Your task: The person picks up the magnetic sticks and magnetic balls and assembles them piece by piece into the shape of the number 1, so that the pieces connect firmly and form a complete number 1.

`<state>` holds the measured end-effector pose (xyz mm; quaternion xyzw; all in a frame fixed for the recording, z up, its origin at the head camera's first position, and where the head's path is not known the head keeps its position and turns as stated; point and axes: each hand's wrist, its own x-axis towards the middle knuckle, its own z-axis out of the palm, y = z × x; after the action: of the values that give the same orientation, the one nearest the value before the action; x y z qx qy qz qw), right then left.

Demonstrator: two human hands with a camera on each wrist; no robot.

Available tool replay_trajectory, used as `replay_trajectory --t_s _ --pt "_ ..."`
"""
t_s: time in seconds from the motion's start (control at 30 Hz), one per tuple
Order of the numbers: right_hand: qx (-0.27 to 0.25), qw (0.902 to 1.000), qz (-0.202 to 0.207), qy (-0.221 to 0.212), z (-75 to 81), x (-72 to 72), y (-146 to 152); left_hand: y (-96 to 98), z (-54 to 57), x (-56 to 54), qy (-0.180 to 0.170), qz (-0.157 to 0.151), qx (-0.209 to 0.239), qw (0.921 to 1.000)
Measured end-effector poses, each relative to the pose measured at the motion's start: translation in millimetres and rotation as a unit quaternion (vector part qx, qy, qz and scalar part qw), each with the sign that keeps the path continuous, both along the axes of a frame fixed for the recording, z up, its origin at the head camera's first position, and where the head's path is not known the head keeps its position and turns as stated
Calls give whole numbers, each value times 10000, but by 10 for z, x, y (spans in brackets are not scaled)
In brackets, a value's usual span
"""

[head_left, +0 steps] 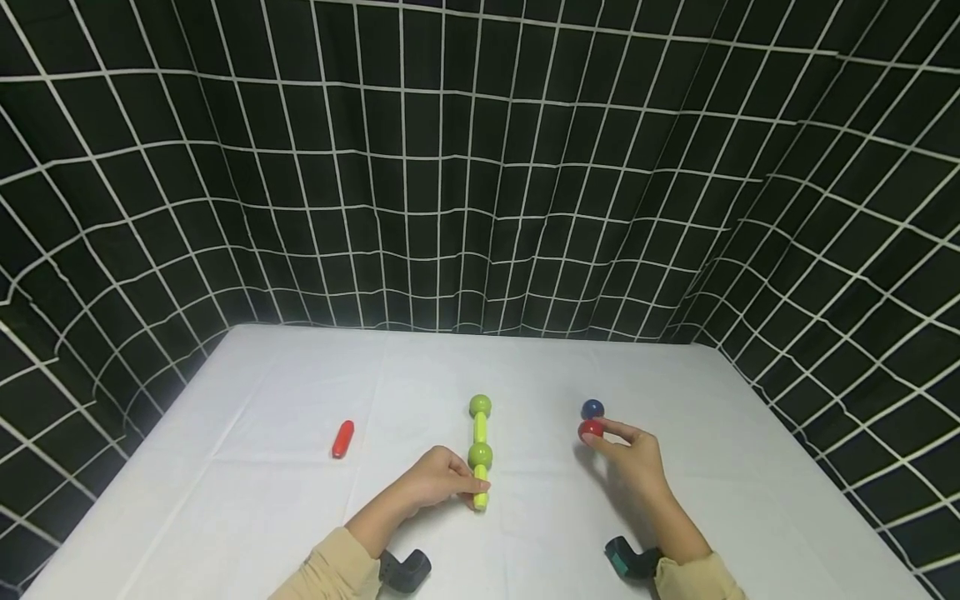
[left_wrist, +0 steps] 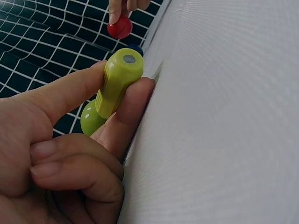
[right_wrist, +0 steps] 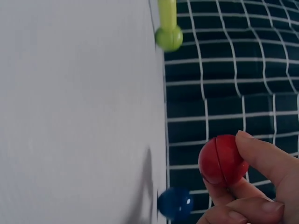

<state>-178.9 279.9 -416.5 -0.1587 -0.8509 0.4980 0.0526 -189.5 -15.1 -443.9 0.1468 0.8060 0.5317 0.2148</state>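
Note:
My left hand [head_left: 441, 478] pinches the near yellow-green rod [left_wrist: 114, 84] between thumb and finger; a grey metal disc shows at its end. That rod joins a green ball [head_left: 480, 455], and beyond it a second yellow-green rod [head_left: 480, 427] and another green ball [head_left: 480, 406] carry on in one straight line. Off to the right, my right hand [head_left: 636, 457] holds a red ball [right_wrist: 223, 160] with a seam round it, raised above the cloth, its shadow below. Just behind the red ball sits a dark blue ball [head_left: 592, 409].
A red rod [head_left: 342, 439] lies alone on the left of the white-covered table [head_left: 262, 500]. Black curtains [head_left: 450, 167] with a white grid stand round the back and sides. Dark wrist devices [head_left: 407, 572] sit at both sleeves.

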Motion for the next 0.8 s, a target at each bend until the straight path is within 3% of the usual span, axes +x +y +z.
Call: replay_trajectory --t_s 0.8 --pt "-405 9976 560 -101 -141 194 -568 -3 -54 -47 43 102 27 9999"
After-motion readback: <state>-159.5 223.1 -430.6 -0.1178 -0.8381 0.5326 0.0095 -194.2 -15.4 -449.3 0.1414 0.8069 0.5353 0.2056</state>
